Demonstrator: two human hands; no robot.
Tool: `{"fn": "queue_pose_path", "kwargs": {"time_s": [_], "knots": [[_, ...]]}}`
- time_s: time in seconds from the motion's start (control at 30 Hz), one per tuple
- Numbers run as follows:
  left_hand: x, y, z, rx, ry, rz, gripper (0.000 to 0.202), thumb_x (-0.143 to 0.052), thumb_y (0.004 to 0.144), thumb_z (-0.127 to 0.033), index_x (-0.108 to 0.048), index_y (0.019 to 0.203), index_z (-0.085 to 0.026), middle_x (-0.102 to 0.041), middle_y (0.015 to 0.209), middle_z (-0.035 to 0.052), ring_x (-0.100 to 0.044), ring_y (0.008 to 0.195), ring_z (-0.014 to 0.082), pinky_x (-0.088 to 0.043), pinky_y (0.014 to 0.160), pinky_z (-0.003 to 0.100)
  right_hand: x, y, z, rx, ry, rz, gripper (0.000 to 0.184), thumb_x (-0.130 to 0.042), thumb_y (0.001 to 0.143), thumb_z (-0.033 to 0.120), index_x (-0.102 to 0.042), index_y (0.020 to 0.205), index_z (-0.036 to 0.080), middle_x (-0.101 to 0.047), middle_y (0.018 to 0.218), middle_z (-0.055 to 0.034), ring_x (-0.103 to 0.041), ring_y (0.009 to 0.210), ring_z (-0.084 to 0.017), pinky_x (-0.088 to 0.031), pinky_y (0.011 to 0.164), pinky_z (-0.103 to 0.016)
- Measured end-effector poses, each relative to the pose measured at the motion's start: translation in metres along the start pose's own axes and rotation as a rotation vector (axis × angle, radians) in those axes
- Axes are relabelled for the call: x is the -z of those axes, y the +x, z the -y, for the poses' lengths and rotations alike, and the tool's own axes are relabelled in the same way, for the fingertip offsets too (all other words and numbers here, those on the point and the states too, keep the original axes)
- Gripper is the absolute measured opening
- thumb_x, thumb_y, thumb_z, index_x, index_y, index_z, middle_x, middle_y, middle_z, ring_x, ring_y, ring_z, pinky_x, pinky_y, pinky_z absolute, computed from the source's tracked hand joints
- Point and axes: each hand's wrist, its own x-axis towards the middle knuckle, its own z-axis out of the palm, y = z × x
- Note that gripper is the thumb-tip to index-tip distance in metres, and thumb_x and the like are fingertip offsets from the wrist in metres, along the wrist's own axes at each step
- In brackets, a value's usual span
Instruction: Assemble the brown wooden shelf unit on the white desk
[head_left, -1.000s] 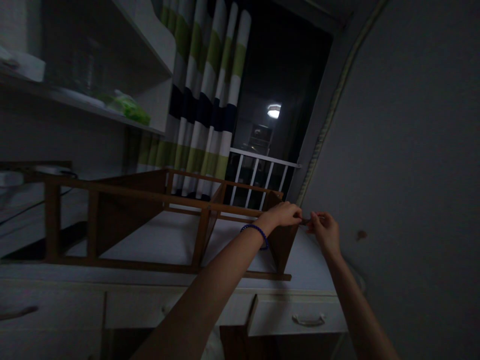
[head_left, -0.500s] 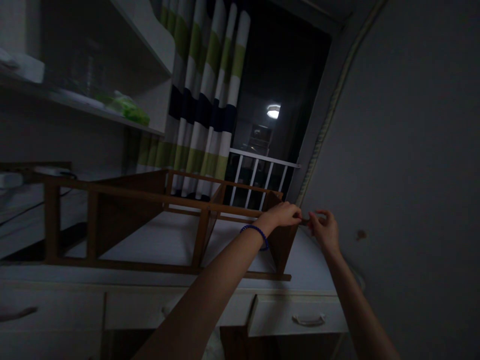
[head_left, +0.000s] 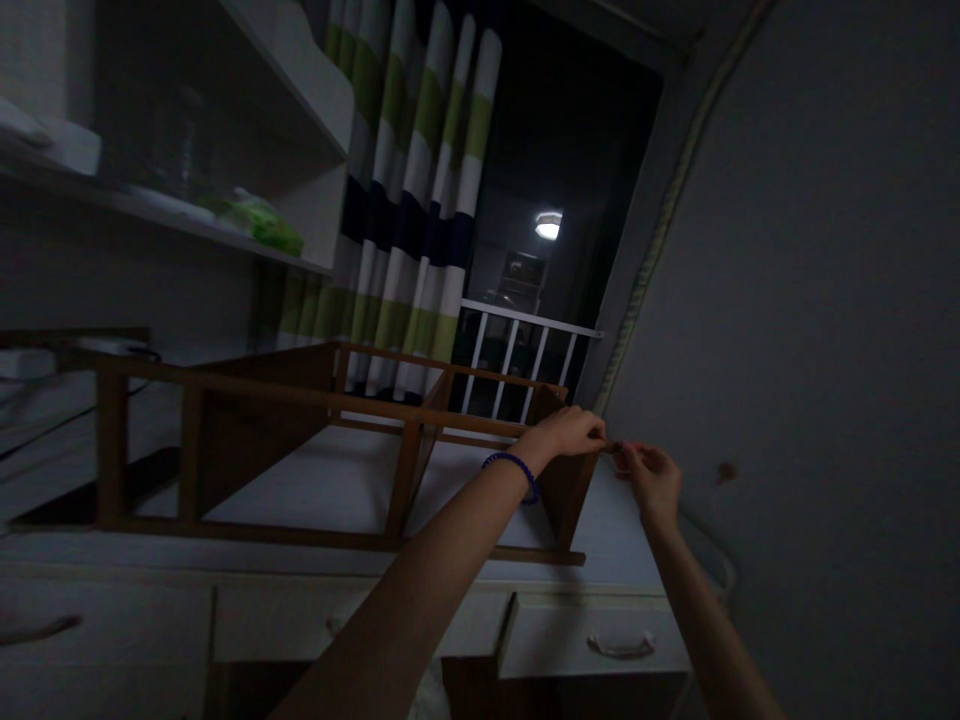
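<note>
Dim room, wooden rack (head_left: 300, 440) lying on white desk (head_left: 622, 520), left hand (head_left: 570, 432) closed on rack's right end panel top, right hand (head_left: 654, 478) fingertips pinched beside it, possibly on a small fastener, too dark to confirm

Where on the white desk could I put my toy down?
Bare desk top shows inside the wooden rack, between its dividers, and a narrow strip between the rack's end panel and the wall. It is crowded at that end's top corner, where the left hand and right hand meet.
</note>
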Motion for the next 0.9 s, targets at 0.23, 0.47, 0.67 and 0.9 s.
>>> {"fn": "queue_pose_path", "kwargs": {"time_s": [0.23,0.47,0.67,0.9], "knots": [[-0.001,0.0,0.001,-0.005,-0.004,-0.01,0.019,-0.05,0.075,-0.027,-0.063,0.086,-0.019,-0.067,0.083,0.0029,-0.06,0.077,0.0147,-0.043,0.067,0.022,0.001,-0.014,-0.007,0.009,0.031,0.036,0.043,-0.058,0.064,0.053,-0.056,0.078,0.013,-0.061,0.066,-0.0055,-0.059,0.062,-0.017,-0.052,0.048,-0.03],[0.0,0.001,0.001,-0.005,-0.001,-0.006,0.02,-0.05,0.074,-0.028,-0.064,0.086,-0.019,-0.067,0.084,0.0029,-0.061,0.079,0.0151,-0.044,0.068,0.022,0.004,-0.025,-0.014,0.06,-0.13,0.118,0.041,-0.054,0.068,0.049,-0.056,0.088,0.013,-0.064,0.073,-0.0085,-0.061,0.065,-0.019,-0.051,0.049,-0.031],[-0.001,0.002,0.001,-0.005,0.003,-0.002,0.02,-0.051,0.074,-0.027,-0.064,0.086,-0.019,-0.068,0.086,0.0026,-0.061,0.08,0.0147,-0.044,0.071,0.022,0.01,-0.028,-0.009,0.207,-0.454,0.116,0.036,-0.051,0.071,0.048,-0.063,0.083,0.017,-0.063,0.068,-0.0075,-0.058,0.059,-0.02,-0.045,0.06,-0.036],[0.0,0.002,0.002,-0.012,-0.01,-0.002,0.02,-0.051,0.074,-0.026,-0.064,0.087,-0.019,-0.068,0.085,0.0024,-0.061,0.079,0.0139,-0.043,0.068,0.02,0.007,-0.032,-0.006,0.375,-0.609,0.08,0.037,-0.042,0.077,0.047,-0.06,0.089,0.017,-0.063,0.076,-0.0069,-0.057,0.063,-0.018,-0.041,0.061,-0.03]]}}
